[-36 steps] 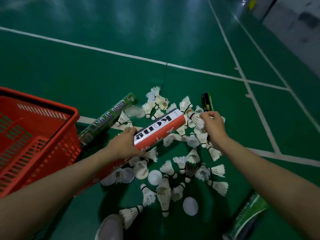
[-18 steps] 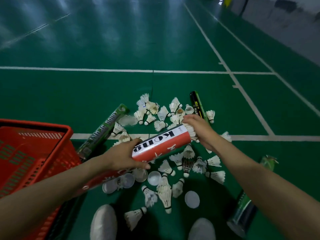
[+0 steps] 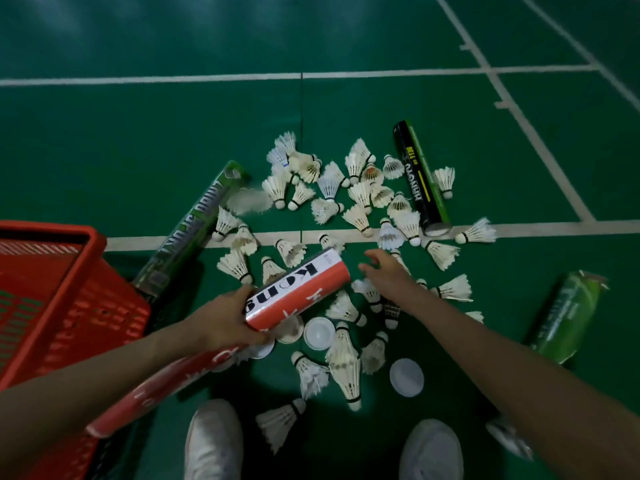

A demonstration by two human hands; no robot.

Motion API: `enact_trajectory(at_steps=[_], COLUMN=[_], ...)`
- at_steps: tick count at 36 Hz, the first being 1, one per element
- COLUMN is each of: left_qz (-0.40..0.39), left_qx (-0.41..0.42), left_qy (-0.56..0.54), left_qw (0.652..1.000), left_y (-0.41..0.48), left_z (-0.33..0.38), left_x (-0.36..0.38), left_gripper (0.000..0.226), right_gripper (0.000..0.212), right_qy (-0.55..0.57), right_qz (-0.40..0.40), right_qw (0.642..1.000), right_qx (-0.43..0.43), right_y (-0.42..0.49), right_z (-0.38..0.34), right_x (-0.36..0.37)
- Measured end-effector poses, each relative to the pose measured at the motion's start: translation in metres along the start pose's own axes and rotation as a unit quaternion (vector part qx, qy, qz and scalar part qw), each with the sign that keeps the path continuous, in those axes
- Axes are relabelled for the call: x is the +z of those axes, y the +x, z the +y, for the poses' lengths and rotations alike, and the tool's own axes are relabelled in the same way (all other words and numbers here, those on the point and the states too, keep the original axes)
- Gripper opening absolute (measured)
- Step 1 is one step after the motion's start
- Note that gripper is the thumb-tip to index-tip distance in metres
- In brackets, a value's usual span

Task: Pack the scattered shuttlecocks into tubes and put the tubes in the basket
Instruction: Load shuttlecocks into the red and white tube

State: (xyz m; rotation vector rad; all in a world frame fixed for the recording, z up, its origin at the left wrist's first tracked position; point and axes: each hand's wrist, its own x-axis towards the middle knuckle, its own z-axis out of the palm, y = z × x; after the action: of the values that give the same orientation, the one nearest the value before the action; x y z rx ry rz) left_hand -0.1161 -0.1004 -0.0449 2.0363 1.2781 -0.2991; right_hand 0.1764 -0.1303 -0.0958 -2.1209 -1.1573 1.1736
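Left hand [image 3: 225, 317] is wrapped round the red-white tube [image 3: 298, 289] about mid-length, holding it off the floor. The tube's long axis runs lower left to upper right, far end at frame centre; can't tell from this angle if that end is open. Right hand [image 3: 389, 273] is empty, fingers loose and spread, just right of that end and not touching it. So the right hand is the nearer feeder. The closest shuttlecocks [image 3: 346, 308] lie right below it; the rest fan out toward upper centre. Likely next: pick one and push it in cork first along the tube axis. Basket [image 3: 93, 244] sits at the left edge, and the tube's tail overlaps its corner in frame. Spares: green tube [image 3: 194, 230] left of centre, black tube [image 3: 420, 178] upper right, second green tube [image 3: 564, 317] right edge. Caps [image 3: 318, 332] lie loose under the tube. Floor [image 3: 138, 150] is flat green court, open beyond the pile.
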Motion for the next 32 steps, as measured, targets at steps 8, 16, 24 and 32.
enact_trajectory(at_steps=[8,16,24,32], left_qz=[0.005,0.037,0.054,0.114], left_qx=[-0.045,-0.041,-0.062,-0.029], left_qy=[-0.033,-0.003,0.005,0.022], left_qw=[0.998,0.998,0.997,0.993], left_y=[0.027,0.043,0.039,0.023], left_z=[-0.014,-0.024,-0.018,-0.021], left_x=[0.018,0.041,0.054,0.053], left_gripper=[0.115,0.082,0.080,0.071], right_gripper=[0.065,0.039,0.009,0.015], right_qy=[-0.442,-0.462,-0.189,0.119], right_qz=[-0.029,0.031,0.203,0.177], right_qw=[0.883,0.874,0.949,0.971], right_qx=[-0.153,-0.149,-0.148,-0.110], right_y=[0.019,0.028,0.020,-0.016], right_z=[0.040,0.062,0.046,0.004], right_x=[0.005,0.036,0.035,0.026])
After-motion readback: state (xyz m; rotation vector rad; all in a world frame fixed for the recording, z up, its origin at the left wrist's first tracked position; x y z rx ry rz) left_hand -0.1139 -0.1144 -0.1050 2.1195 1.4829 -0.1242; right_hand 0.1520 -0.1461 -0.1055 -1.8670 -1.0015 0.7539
